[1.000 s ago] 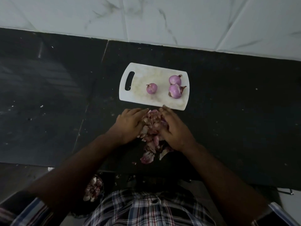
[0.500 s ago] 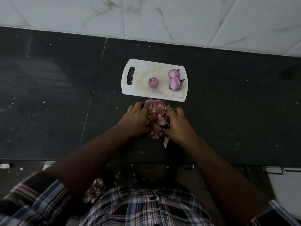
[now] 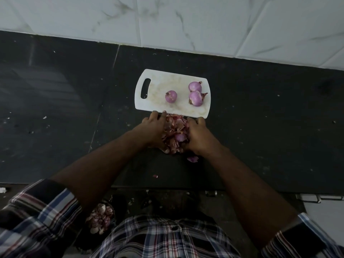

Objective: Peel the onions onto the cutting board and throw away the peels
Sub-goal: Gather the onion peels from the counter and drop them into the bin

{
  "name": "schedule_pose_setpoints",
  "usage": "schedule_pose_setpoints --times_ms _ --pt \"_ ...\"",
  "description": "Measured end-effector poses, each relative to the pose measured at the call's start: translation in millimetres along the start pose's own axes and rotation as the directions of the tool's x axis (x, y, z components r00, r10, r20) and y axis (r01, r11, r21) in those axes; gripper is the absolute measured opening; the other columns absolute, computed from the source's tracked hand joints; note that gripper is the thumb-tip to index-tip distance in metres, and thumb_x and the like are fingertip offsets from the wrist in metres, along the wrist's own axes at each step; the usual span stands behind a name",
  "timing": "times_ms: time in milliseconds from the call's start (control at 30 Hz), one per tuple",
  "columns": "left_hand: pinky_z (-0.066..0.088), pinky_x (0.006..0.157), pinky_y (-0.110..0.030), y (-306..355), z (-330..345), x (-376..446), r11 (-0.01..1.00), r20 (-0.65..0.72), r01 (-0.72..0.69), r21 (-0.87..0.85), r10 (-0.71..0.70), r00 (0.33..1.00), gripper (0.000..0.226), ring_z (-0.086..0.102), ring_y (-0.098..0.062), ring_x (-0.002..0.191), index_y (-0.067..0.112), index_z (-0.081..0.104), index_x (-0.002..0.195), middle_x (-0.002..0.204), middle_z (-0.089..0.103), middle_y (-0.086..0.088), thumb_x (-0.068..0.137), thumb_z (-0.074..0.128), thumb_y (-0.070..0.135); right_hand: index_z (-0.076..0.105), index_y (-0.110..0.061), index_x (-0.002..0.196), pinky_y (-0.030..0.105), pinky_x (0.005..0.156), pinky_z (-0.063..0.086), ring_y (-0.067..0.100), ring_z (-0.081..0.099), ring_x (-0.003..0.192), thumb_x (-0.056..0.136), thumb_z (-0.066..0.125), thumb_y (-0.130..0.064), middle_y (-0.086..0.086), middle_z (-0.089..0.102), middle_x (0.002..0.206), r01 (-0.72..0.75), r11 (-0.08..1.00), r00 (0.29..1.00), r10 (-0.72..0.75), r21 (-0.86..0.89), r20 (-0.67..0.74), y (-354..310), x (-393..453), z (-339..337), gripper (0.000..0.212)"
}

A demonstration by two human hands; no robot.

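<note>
The pile of onion peels (image 3: 175, 134) lies on the black countertop (image 3: 270, 127), pressed between both hands just short of the near edge of the white cutting board (image 3: 158, 84). The left hand (image 3: 153, 130) cups it from one side and the right hand (image 3: 198, 135) from the other, fingers curled inward around the heap.

Judgement: the step in hand is gathering for disposal. The palms should close low under the heap before lifting, as thin skins will likely spill.

One loose peel (image 3: 192, 159) lies just outside the right wrist, and a small scrap (image 3: 155, 176) lies nearer the counter's front edge; both need a second sweep.

Beyond the fingertips, three peeled onions (image 3: 171, 96) rest on the board, apart from the grip. Open counter lies to either side. Below the counter's edge, by the left forearm, discarded peels (image 3: 100, 217) show in a dark receptacle.
</note>
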State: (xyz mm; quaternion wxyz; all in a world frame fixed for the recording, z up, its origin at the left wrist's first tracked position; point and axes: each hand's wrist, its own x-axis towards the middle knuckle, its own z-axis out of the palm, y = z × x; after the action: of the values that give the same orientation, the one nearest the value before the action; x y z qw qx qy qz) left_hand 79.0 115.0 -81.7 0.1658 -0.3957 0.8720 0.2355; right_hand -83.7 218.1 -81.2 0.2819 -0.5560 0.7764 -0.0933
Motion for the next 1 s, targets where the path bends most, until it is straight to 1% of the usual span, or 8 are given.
schedule_pose_setpoints --times_ms 100,200,333,467,667,800,867,1000 --pt "0.034 0.113 -0.052 0 -4 3 0.999 0.03 0.046 0.0 -0.046 0.998 0.146 0.03 -0.047 0.141 0.015 -0.007 0.16 0.155 0.014 -0.014 0.059 0.093 0.051 0.024 -0.021 0.149 0.044 0.102 0.049 0.031 0.049 0.123 0.049 0.096 -0.036 0.007 0.026 0.138 0.012 0.998 0.998 -0.009 -0.057 0.057 5 8 -6 0.124" --pt "0.044 0.107 -0.051 8 -6 7 0.998 0.033 0.062 0.006 -0.063 0.998 0.139 0.043 -0.045 0.131 0.016 0.009 0.158 0.144 0.023 -0.013 0.055 0.095 0.05 0.019 -0.026 0.152 0.047 0.102 0.049 0.033 0.044 0.126 0.043 0.097 -0.042 0.008 0.027 0.137 0.022 0.991 0.995 -0.009 -0.131 0.096 -1 15 -5 0.134" --pt "0.052 0.093 -0.043 15 -1 9 0.999 -0.029 -0.006 -0.043 0.005 1.0 0.101 0.057 -0.038 0.111 0.011 0.039 0.142 0.131 0.036 -0.014 0.061 0.093 0.038 0.037 -0.023 0.141 0.044 0.097 0.052 0.029 0.053 0.113 0.053 0.095 -0.035 0.006 0.031 0.129 0.072 0.995 0.991 -0.063 -0.071 0.116 -12 22 0 0.106" --pt "0.051 0.087 -0.038 15 4 7 0.994 -0.09 -0.017 -0.104 0.008 0.996 0.077 0.058 -0.032 0.103 0.01 0.049 0.132 0.126 0.043 -0.014 0.069 0.087 0.031 0.042 -0.022 0.137 0.039 0.095 0.052 0.025 0.058 0.107 0.071 0.085 -0.032 0.005 0.033 0.13 0.097 0.995 0.987 -0.094 -0.016 0.129 -12 23 0 0.079" --pt "0.051 0.084 -0.037 20 3 5 0.993 -0.144 -0.047 -0.109 0.031 0.989 0.049 0.052 -0.023 0.09 0.01 0.054 0.129 0.118 0.05 -0.014 0.086 0.072 0.026 0.012 -0.036 0.154 0.043 0.104 0.049 0.026 0.041 0.135 0.063 0.091 -0.029 0.004 0.02 0.154 0.024 0.985 0.966 -0.067 0.171 0.25 -16 22 -13 0.121" --pt "0.046 0.091 -0.035 21 -10 2 0.989 0.033 -0.024 -0.148 0.029 0.999 0.06 0.045 -0.023 0.115 0.02 0.048 0.136 0.111 0.043 -0.002 0.083 0.076 0.029 0.036 -0.031 0.147 0.033 0.099 0.047 0.025 0.052 0.125 0.078 0.081 -0.026 0.006 0.034 0.142 0.106 0.988 0.98 -0.123 0.113 0.158 -16 18 -9 0.083" --pt "0.049 0.095 -0.039 19 -17 0 0.988 0.099 -0.024 -0.154 0.039 0.994 0.063 0.043 -0.023 0.12 0.022 0.048 0.136 0.12 0.05 -0.003 0.081 0.078 0.027 0.044 -0.028 0.141 0.026 0.091 0.044 0.024 0.056 0.117 0.085 0.073 -0.025 0.006 0.04 0.136 0.118 0.989 0.986 -0.127 0.087 0.105 -16 18 -6 0.063" --pt "0.058 0.081 -0.039 6 -19 -2 0.971 0.073 0.012 -0.239 0.006 0.997 0.058 0.061 -0.021 0.096 0.022 0.053 0.121 0.119 0.058 -0.004 0.071 0.082 0.022 0.043 -0.025 0.141 0.033 0.097 0.048 0.028 0.056 0.117 0.083 0.074 -0.025 0.008 0.038 0.134 0.076 0.995 0.986 -0.084 0.06 0.142 -17 18 -6 0.066"
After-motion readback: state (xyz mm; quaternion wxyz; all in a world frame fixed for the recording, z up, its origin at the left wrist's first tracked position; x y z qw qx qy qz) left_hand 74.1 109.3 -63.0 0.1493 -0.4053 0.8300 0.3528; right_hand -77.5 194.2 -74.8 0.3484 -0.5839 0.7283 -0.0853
